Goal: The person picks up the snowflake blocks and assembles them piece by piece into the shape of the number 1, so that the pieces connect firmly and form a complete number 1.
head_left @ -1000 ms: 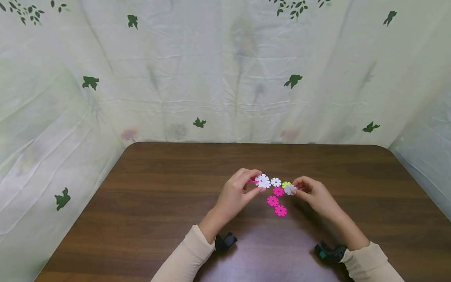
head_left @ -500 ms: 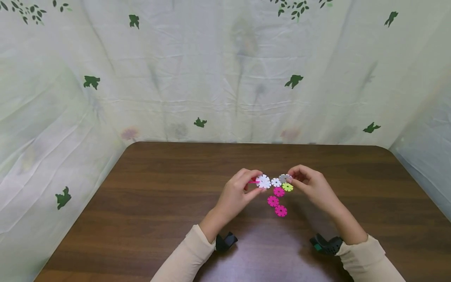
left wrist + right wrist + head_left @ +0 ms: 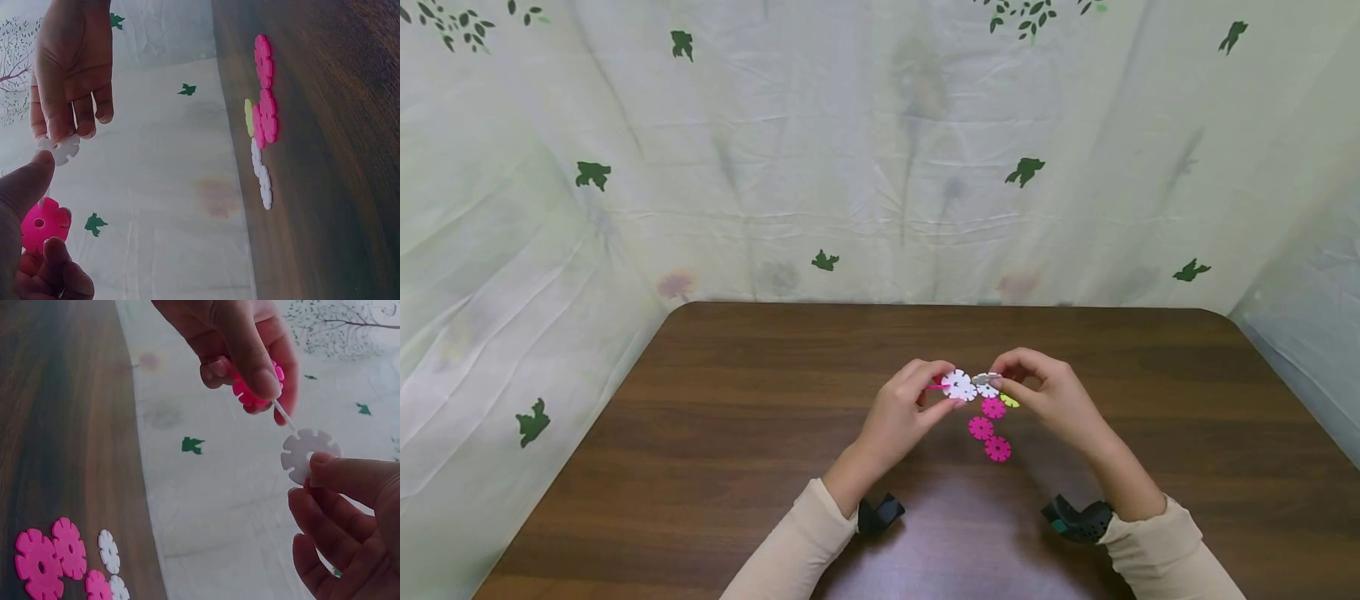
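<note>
My left hand (image 3: pixel 891 417) pinches a pink notched plastic disc (image 3: pixel 55 226) with a white disc (image 3: pixel 284 415) joined to it, seen edge-on in the right wrist view. Between thumb and fingers, my right hand (image 3: pixel 1056 400) holds another white notched disc (image 3: pixel 295 459). Its rim is right at the edge of the left hand's white disc, the two at an angle to each other. Below both hands, loose discs lie on the table: a white disc (image 3: pixel 987 390), a pink disc (image 3: pixel 993 407), a yellow-green disc (image 3: pixel 1011 401), and further pink and white ones.
The brown wooden table (image 3: pixel 737 433) stretches out to both sides. Behind it hangs a pale curtain (image 3: pixel 850 167) with green leaf and bird shapes. A dark band (image 3: pixel 880 515) sits on the left wrist, a dark device (image 3: pixel 1077 520) on the right.
My right hand has moved left with its white disc, from over the yellow-green disc to the left hand's white disc. The disc has turned flatter to view. My left hand stays nearly still.
</note>
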Action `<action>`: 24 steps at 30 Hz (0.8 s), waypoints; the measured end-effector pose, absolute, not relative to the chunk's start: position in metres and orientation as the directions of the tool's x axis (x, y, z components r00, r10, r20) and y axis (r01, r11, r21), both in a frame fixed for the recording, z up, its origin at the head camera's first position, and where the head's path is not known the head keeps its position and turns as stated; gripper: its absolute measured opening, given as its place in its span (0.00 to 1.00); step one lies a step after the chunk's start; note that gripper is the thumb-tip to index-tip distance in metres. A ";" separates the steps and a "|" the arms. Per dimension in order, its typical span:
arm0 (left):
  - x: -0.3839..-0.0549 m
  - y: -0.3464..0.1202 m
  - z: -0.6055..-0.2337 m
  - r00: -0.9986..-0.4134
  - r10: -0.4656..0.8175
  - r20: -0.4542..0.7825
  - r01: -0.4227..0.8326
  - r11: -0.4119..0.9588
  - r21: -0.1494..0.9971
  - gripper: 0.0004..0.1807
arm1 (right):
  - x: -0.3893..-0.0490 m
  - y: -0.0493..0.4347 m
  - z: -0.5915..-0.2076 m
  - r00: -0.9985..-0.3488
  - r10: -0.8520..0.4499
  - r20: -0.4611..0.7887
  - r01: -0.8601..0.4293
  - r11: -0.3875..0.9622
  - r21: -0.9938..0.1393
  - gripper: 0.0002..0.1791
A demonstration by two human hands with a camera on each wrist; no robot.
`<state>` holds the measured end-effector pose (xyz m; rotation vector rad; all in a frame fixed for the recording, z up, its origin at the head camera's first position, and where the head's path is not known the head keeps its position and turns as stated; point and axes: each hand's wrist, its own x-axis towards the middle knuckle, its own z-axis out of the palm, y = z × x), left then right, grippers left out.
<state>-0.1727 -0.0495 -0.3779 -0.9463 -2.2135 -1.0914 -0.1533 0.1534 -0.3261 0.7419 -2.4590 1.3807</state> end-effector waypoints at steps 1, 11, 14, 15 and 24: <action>-0.173 -0.050 -0.378 -0.640 0.366 0.675 0.758 0.440 0.480 0.22 | -0.153 0.153 -0.327 -0.844 -0.319 0.430 -0.533 0.424 -0.732 0.07; -0.171 -0.049 -0.377 -0.638 0.393 0.662 0.760 0.458 0.461 0.22 | -0.153 0.151 -0.333 -0.810 -0.345 0.474 -0.580 0.351 -0.735 0.09; -0.171 -0.049 -0.377 -0.653 0.442 0.615 0.756 0.439 0.486 0.23 | -0.153 0.150 -0.333 -0.807 -0.349 0.476 -0.582 0.338 -0.740 0.08; -0.170 -0.049 -0.378 -0.661 0.460 0.592 0.750 0.426 0.506 0.23 | -0.152 0.150 -0.333 -0.806 -0.348 0.479 -0.584 0.336 -0.739 0.08; -0.169 -0.048 -0.377 -0.682 0.526 0.508 0.715 0.329 0.617 0.23 | -0.151 0.147 -0.334 -0.772 -0.317 0.551 -0.633 0.304 -0.712 0.09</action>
